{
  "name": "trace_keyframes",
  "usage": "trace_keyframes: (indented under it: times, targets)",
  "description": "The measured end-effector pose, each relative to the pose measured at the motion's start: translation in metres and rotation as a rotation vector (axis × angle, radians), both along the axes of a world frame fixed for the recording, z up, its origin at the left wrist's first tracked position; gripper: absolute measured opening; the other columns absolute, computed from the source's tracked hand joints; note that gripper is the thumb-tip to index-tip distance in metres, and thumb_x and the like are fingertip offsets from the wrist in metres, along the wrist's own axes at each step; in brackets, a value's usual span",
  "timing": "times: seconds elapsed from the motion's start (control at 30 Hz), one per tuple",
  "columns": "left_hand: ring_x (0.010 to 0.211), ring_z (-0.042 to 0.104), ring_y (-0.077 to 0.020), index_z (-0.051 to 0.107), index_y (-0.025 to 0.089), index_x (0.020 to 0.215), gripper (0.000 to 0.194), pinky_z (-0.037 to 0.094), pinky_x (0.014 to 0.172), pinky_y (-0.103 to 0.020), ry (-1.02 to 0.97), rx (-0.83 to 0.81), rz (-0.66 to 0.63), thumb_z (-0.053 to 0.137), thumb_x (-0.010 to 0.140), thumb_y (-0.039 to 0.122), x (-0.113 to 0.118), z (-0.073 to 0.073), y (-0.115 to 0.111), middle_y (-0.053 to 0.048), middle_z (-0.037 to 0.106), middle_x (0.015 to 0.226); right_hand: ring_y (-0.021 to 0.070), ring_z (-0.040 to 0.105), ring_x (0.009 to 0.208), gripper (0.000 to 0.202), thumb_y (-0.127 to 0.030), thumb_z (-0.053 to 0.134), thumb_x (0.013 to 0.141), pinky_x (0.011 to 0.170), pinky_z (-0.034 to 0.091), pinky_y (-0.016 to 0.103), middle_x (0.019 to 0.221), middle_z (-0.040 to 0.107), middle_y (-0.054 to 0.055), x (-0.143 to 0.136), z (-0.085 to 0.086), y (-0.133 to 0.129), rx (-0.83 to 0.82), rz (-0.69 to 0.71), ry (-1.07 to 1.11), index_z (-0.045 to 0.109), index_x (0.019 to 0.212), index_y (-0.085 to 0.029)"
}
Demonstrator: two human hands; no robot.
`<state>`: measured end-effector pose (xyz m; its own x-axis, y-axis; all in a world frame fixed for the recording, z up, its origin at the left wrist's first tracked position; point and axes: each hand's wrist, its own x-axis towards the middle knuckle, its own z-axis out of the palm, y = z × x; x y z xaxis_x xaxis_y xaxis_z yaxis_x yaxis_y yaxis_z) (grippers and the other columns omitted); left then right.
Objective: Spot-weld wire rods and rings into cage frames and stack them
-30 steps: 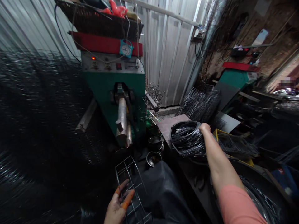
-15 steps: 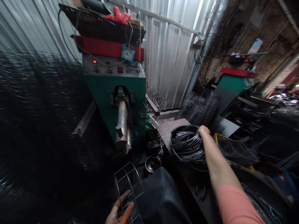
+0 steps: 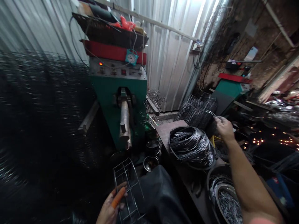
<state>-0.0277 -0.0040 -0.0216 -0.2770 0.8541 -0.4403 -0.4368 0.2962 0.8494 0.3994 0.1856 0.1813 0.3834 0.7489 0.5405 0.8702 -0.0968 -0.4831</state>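
Note:
My left hand (image 3: 111,203), with orange covers on some fingers, is closed on a wire frame (image 3: 128,186) of curved rods and cross wires. The frame tilts over the dark cloth (image 3: 156,189) on my lap. My right hand (image 3: 223,127) pinches a thin curved wire (image 3: 208,112), raised beyond a basin of wire rings (image 3: 192,144). In front stands a green machine (image 3: 102,90) with a thick metal electrode arm (image 3: 124,119) pointing toward me. The far end of the held wire blends into stacked wire coils behind it.
A tub of short metal pieces (image 3: 227,202) sits at lower right. Small metal bowls (image 3: 151,163) stand below the machine. Dark wire mesh stacks (image 3: 46,118) fill the left. Glowing orange specks appear at the right, by another green machine (image 3: 227,88).
My right hand has lifted off the basin's wire rings and moved right and up, now with a wire in it. My left hand keeps the frame, shifted slightly.

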Motion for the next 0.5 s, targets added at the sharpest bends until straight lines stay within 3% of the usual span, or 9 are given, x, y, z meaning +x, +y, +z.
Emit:
trace_keyframes:
  times: [0.1,0.2,0.33,0.5]
  targets:
    - [0.080,0.059,-0.0179,0.067,0.022,0.091,0.038,0.047,0.059,-0.026,-0.142,0.046,0.033,0.070,0.058,0.040,-0.007,0.011,0.004,-0.006,0.064,0.106,0.0226,0.060,0.087,0.036,-0.042,0.047,0.081,0.081,0.045,0.034,0.095,0.067,0.010,-0.033,0.024,-0.045,0.146,0.288,-0.005,0.064,0.102,-0.018]
    - [0.067,0.056,-0.0135,0.065,0.019,0.092,0.034,0.040,0.048,-0.022,-0.258,0.107,0.051,0.063,0.067,0.042,-0.013,0.024,0.016,-0.007,0.064,0.095,0.0224,0.060,0.084,0.036,-0.049,0.050,0.078,0.080,0.046,0.035,0.089,0.067,0.006,-0.069,0.019,-0.072,0.082,0.523,0.046,0.064,0.097,-0.021]
    - [0.058,0.051,-0.0107,0.065,0.013,0.083,0.041,0.032,0.042,-0.020,-0.296,0.089,0.048,0.051,0.076,0.050,-0.018,0.035,0.026,-0.008,0.062,0.085,0.0205,0.060,0.079,0.041,-0.055,0.051,0.075,0.076,0.048,0.033,0.084,0.066,0.004,-0.121,-0.024,-0.076,-0.118,0.821,0.174,0.065,0.093,-0.021]
    - [0.063,0.052,-0.0123,0.065,0.014,0.081,0.050,0.032,0.044,-0.021,-0.213,0.138,-0.025,0.051,0.071,0.061,-0.016,0.036,0.016,-0.007,0.061,0.081,0.0188,0.059,0.074,0.043,-0.057,0.054,0.073,0.069,0.048,0.028,0.077,0.065,0.003,-0.177,-0.080,-0.071,-0.300,0.966,0.292,0.067,0.090,-0.020]
